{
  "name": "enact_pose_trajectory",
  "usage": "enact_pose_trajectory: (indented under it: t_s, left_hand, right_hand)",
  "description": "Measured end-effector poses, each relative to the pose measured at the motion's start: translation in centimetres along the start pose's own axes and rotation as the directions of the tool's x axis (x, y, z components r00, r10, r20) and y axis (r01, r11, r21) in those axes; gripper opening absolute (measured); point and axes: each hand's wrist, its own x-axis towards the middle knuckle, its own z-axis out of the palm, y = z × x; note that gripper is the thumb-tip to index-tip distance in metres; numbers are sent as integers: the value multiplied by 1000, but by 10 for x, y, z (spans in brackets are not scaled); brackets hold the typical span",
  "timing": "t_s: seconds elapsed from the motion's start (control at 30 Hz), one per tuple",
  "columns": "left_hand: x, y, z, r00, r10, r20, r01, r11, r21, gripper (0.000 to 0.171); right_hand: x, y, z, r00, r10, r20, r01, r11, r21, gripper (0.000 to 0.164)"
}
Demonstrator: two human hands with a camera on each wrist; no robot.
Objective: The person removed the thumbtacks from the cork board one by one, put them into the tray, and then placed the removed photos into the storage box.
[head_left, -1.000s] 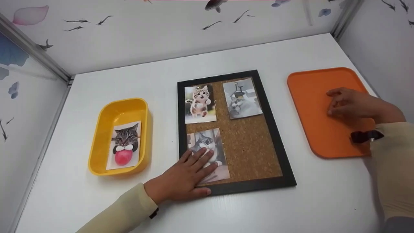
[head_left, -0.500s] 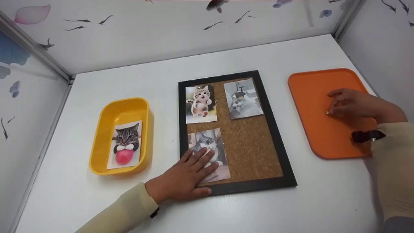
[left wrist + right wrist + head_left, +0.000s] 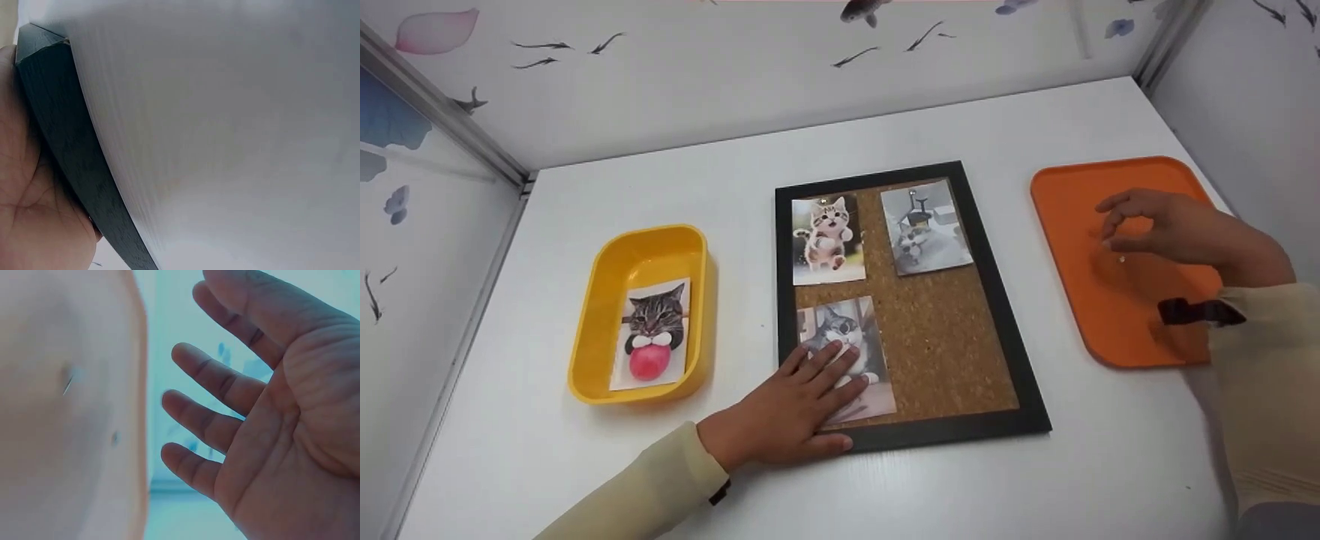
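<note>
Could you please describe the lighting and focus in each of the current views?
Head: mostly clear, with a soft shadow below the right hand on the orange tray and a small glint inside the yellow bin. Left wrist: white tabletop hazy and unevenly lit. Right wrist: bluish cast, the right hand fairly sharp, the orange tray pale and blurred.

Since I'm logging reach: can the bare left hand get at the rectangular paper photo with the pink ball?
Probably yes: the pink-ball photo lies uncovered in the open-topped yellow plastic basin near the left hand, though that hand rests on a grey-cat photo and must lift off.
</note>
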Motion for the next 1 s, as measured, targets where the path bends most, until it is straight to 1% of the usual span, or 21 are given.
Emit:
enact_pose_trajectory:
  t_s: [0.17, 0.3, 0.43, 0.57, 0.67, 0.8, 1.0]
  left_hand:
    - [1, 0, 0, 1000, -8, 14, 8, 1000, -8, 75]
    - [1, 0, 1, 1000, -19, 24, 19, 1000, -5, 75]
    - [1, -1, 1, 1000, -19, 23, 19, 1000, -1, 75]
    - [0, 0, 0, 1000, -16, 16, 16, 1000, 3, 75]
    - [1, 0, 0, 1000, -9, 6, 9, 1000, 10, 75]
    - [1, 1, 0, 1000, -4, -3, 4, 1000, 9, 75]
    - [0, 0, 0, 1000, -15, 7, 15, 1000, -4, 75]
  right_hand:
    - [2, -28, 1, 993, -114, -11, 113, 993, -34, 10]
    - [3, -50, 2, 987, -161, 5, 161, 986, -38, 9]
    - [7, -72, 5, 973, -226, 41, 227, 973, -39, 7]
    - [13, -94, 12, 960, -257, 112, 264, 963, -52, 10]
    - [20, -109, 18, 942, -294, 165, 306, 951, -53, 13]
    - [31, -124, 28, 907, -362, 214, 380, 924, -48, 19]
    - [46, -145, 45, 877, -396, 274, 414, 910, -9, 30]
